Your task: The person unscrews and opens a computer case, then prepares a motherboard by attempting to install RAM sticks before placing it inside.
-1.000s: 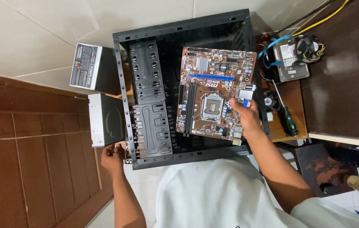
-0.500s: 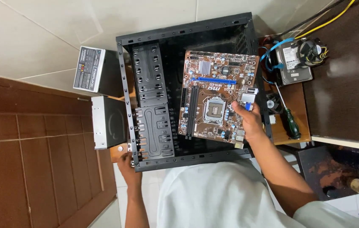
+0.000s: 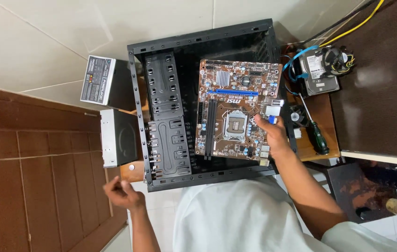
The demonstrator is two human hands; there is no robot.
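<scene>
Right hand (image 3: 269, 135) grips motherboard (image 3: 236, 116) edge inside black case (image 3: 161, 116); left hand (image 3: 121, 193) loosely curled, empty, just outside case.

A home repair corner, it looks like: open computer case (image 3: 208, 102) on tiled floor (image 3: 44, 42), loose drives, a screwdriver (image 3: 319, 137) on a wooden surface (image 3: 322, 107).

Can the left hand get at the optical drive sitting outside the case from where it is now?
Probably yes. The left hand is free and empty, just below the grey optical drive, which lies outside the black case with nothing between them.
</scene>
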